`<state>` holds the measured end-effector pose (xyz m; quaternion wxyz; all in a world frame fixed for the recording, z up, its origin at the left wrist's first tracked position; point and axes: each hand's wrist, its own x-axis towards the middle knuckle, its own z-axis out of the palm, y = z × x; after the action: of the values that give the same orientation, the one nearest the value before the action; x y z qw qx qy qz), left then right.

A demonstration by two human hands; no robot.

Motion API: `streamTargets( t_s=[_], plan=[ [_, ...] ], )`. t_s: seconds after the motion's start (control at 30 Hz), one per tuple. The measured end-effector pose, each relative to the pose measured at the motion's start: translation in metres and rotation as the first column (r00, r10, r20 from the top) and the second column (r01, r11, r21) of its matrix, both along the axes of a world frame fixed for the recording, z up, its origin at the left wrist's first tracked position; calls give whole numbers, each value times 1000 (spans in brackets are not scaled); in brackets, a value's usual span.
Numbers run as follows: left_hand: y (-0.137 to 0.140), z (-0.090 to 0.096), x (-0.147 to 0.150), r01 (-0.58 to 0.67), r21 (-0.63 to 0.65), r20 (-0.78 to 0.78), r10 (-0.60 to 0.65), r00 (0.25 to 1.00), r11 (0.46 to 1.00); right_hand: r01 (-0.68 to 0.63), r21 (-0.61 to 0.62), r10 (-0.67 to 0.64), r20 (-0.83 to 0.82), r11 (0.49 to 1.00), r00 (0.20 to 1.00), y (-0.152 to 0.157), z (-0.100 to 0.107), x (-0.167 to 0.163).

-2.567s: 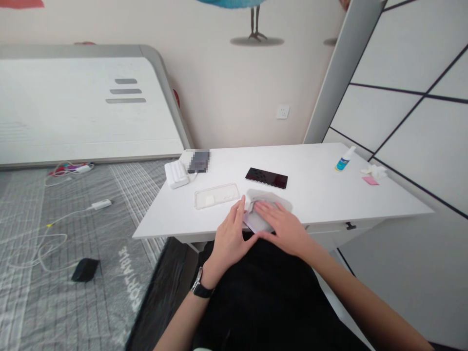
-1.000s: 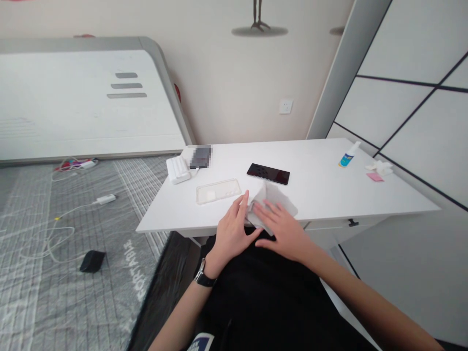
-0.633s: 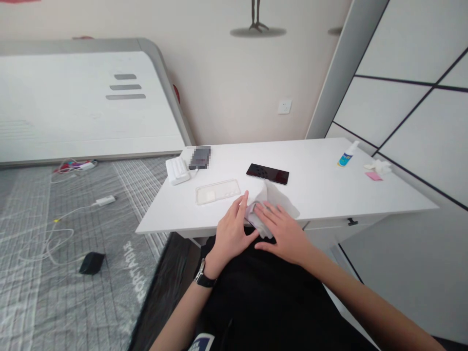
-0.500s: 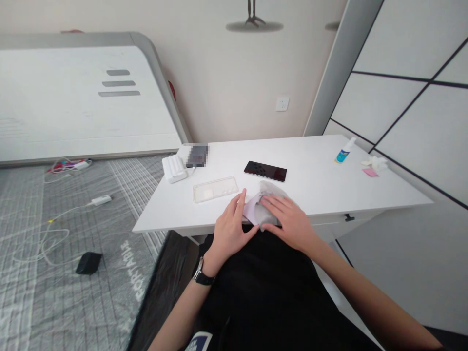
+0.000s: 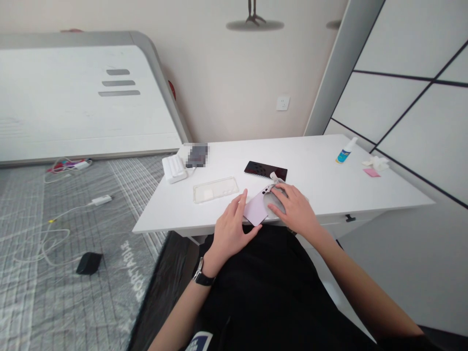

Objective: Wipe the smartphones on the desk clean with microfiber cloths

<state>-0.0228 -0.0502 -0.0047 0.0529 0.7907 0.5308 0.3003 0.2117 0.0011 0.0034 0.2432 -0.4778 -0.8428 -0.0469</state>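
A lilac phone point(image 5: 255, 210) lies back side up at the table's front edge, with its dark camera lenses at the upper right corner. My left hand point(image 5: 228, 228) steadies it by the edges, thumb on the near side and fingers on the far side. A grey cloth point(image 5: 274, 201) is bunched under my right hand point(image 5: 299, 209), whose curled fingers press it onto the phone's camera end. Behind them a black-screened phone point(image 5: 265, 170) rests flat. To the left lies a clear phone case point(image 5: 215, 190).
On the white table point(image 5: 310, 190) stand a spray bottle point(image 5: 345, 151), crumpled white tissue point(image 5: 376, 162) and a pink piece point(image 5: 372, 172) at right. A white packet point(image 5: 174, 168) and a blurred dark object point(image 5: 198, 156) sit at left. Cables and a black adapter point(image 5: 89, 263) lie on the bed.
My right hand has slid the cloth right and away from my body, so more of the lilac back and the camera lenses show. My left hand has stayed in place.
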Motion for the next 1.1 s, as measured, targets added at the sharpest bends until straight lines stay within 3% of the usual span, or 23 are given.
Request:
streamTargets(
  t_s=[0.43, 0.57, 0.77, 1.1],
  plan=[
    [0, 0, 1, -11, 15, -19, 12, 1000, 1000, 116, 91, -100, -166, 989, 981, 0, 1, 22],
    [0, 0, 1, -6, 20, -29, 7, 1000, 1000, 43, 110, -16, -236, 993, 972, 5, 8, 11],
    [0, 1, 0, -4, 22, -32, 5, 999, 1000, -62, -57, 53, -160, 996, 986, 20, 4, 3],
    [0, 0, 1, -6, 34, -43, 8, 999, 999, -137, -26, 134, -97, 990, 986, 27, 0, 5]
  ],
)
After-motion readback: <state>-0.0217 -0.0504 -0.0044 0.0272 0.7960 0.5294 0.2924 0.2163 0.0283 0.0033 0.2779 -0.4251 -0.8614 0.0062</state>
